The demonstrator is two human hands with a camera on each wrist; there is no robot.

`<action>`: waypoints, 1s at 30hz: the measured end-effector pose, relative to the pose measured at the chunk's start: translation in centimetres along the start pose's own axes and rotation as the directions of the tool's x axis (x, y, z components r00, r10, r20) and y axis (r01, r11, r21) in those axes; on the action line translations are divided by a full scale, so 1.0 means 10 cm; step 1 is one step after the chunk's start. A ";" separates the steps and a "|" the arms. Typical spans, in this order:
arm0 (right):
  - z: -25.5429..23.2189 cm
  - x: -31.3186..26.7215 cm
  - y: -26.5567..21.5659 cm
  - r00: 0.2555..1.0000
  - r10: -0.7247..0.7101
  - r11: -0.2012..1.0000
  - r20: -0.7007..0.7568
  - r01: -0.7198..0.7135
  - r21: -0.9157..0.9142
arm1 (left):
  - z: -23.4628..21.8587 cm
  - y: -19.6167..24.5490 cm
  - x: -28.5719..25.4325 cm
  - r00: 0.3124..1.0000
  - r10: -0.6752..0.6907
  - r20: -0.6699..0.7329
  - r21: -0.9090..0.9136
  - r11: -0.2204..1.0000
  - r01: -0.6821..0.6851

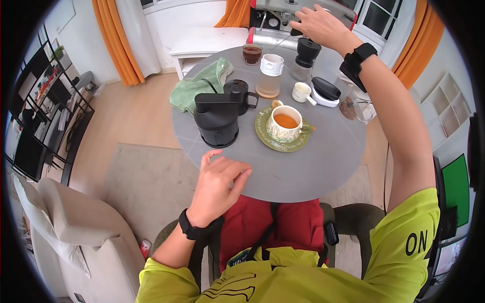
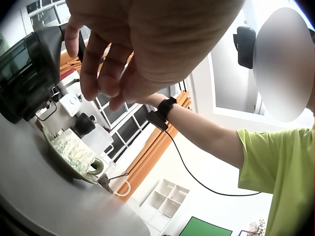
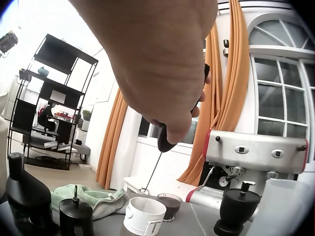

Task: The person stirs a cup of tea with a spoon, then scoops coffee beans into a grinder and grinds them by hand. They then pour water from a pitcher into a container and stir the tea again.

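Note:
My right hand (image 1: 326, 29) is raised over the far side of the round table. It grips the black handle of a handheld milk frother (image 3: 166, 142), whose thin rod points down to a small wire whisk. In the right wrist view the whisk overlaps the white-topped glass carafe (image 3: 144, 216). A black hand grinder (image 1: 306, 54) stands just below that hand. My left hand (image 1: 221, 183) hovers by the near table edge, fingers loosely bent and holding nothing. Beyond it are a black kettle-like vessel (image 1: 217, 123) and a patterned cup (image 1: 285, 130) of orange drink on a green saucer (image 1: 263, 135).
On the grey table (image 1: 283, 177) also lie a green cloth (image 1: 189, 91), a glass of dark drink (image 1: 252, 54), a lidded black pot (image 1: 237, 91), a small white cup (image 1: 301, 92) and a glass jar (image 1: 353, 106). An espresso machine (image 3: 261, 150) stands behind.

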State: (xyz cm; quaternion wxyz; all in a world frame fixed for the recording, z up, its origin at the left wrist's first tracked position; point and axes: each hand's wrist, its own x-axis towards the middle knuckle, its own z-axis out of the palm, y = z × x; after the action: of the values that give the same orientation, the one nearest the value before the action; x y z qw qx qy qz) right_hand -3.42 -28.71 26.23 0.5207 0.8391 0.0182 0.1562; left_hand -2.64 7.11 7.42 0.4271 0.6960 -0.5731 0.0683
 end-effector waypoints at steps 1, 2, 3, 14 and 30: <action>0.04 0.03 0.02 1.000 -0.008 1.000 -0.001 0.008 -0.007 | -0.01 0.00 0.00 1.000 0.007 -0.005 0.002 1.000 -0.007; 0.08 0.05 0.02 1.000 -0.017 1.000 -0.001 0.017 -0.014 | -0.02 -0.01 0.00 1.000 0.000 -0.008 0.003 1.000 0.000; 0.05 0.06 0.03 1.000 -0.022 1.000 -0.003 0.022 -0.012 | -0.03 -0.01 0.00 1.000 0.003 -0.010 0.006 1.000 -0.003; -0.03 0.06 0.08 0.995 -0.077 0.997 0.068 0.075 0.034 | -0.01 -0.01 0.01 1.000 0.007 0.006 0.006 1.000 -0.007; 0.02 0.21 -0.17 0.988 -0.134 0.991 -0.075 0.135 0.011 | -0.18 -0.01 0.05 0.795 -0.575 0.196 -0.834 0.328 0.443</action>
State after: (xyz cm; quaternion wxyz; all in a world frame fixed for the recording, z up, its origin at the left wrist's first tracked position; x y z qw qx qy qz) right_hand -1.15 -27.74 25.13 0.5224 0.8337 0.0954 0.1517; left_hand -1.65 7.91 8.82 0.7461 0.5320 -0.2520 -0.3110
